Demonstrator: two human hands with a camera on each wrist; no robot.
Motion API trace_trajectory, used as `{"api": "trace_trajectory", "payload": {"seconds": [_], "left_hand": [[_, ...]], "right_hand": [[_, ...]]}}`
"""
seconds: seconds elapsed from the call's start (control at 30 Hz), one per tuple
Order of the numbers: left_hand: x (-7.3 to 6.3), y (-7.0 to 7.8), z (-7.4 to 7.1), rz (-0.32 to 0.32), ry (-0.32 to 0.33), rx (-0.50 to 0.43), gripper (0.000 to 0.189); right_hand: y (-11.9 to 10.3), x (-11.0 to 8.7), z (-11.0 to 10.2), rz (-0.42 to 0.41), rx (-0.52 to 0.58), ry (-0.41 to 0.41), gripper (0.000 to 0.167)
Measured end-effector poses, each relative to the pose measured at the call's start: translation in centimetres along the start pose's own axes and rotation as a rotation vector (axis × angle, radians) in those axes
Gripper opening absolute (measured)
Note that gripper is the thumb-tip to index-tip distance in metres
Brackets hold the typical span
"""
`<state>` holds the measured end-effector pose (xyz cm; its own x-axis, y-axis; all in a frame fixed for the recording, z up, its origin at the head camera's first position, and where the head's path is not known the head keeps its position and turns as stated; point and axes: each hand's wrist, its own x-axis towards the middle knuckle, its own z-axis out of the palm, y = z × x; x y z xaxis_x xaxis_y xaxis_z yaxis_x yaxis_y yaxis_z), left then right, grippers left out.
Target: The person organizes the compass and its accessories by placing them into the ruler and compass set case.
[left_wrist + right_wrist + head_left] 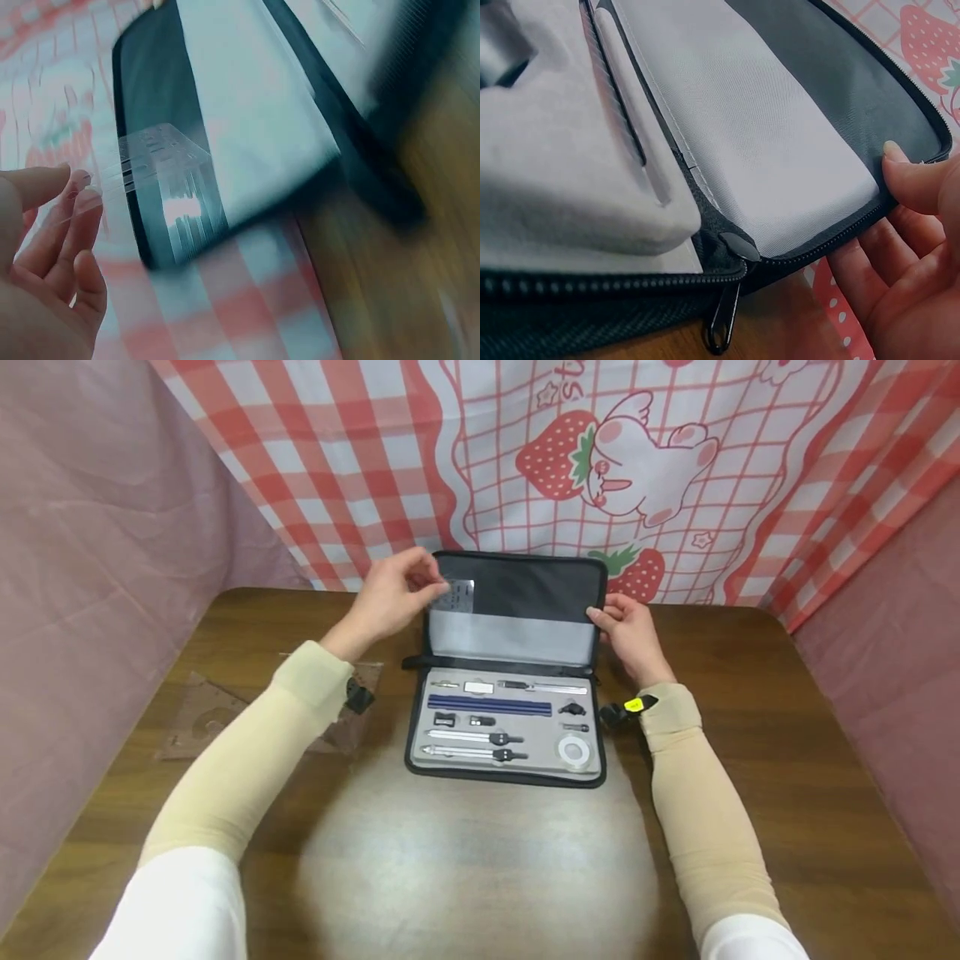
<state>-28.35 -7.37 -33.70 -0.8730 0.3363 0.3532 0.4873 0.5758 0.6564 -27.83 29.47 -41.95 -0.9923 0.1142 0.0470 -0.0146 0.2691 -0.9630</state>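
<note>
An unzipped black drawing-set case [538, 587] stands with its lid raised, a pale pocket inside the lid. My left hand [393, 595] pinches a clear plastic template [461, 597] between thumb and fingers. In the left wrist view this template [161, 161] overlaps the lid's dark panel and pocket. On the lid's right edge my right hand [632, 631] keeps a grip, its thumb [915, 180] on the inner face and fingers behind. Set in the grey tray [540, 762] are two compasses [465, 743], dark blue sticks [489, 705], a white ring [574, 750] and several small parts.
Clear plastic set squares [204, 714] lie on the wooden table [480, 868] at the left, partly under the left forearm. A checked strawberry-print cloth [525, 502] hangs behind the case. Zipper pull [720, 322] dangles at the case's hinge corner.
</note>
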Motion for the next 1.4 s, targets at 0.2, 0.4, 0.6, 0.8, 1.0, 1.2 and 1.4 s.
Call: {"api": "trace_trajectory", "payload": {"seconds": [0.2, 0.4, 0.6, 0.8, 1.0, 1.2, 1.4], "left_hand": [[2.6, 3.0, 4.7, 0.108, -0.046, -0.054, 0.013], [4.6, 4.4, 8.1, 0.12, -0.06, -0.115, 0.013], [6.0, 5.3, 10.2, 0.059, -0.088, -0.082, 0.014], [7.3, 6.4, 11.5, 0.05, -0.086, -0.057, 0.014], [7.8, 7.5, 12.8, 0.081, -0.094, -0.057, 0.015], [7.7, 7.9, 13.8, 0.112, -0.165, 0.084, 0.015], [7.4, 8.1, 15.0, 0.186, -0.145, 0.218, 0.015]], "right_hand": [[0.3, 0.0, 0.0, 0.0, 0.032, -0.004, 0.025], [0.3, 0.0, 0.2, 0.01, 0.09, -0.03, 0.03], [0.3, 0.0, 0.1, 0.042, 0.121, -0.05, 0.036], [0.5, 0.2, -0.4, 0.063, 0.274, -0.052, 0.028], [0.4, 0.2, -0.6, 0.032, 0.348, -0.05, 0.021], [0.3, 0.1, -0.9, 0.007, 0.397, -0.061, 0.019], [0.3, 0.2, -1.1, -0.003, 0.384, -0.075, 0.022]]}}
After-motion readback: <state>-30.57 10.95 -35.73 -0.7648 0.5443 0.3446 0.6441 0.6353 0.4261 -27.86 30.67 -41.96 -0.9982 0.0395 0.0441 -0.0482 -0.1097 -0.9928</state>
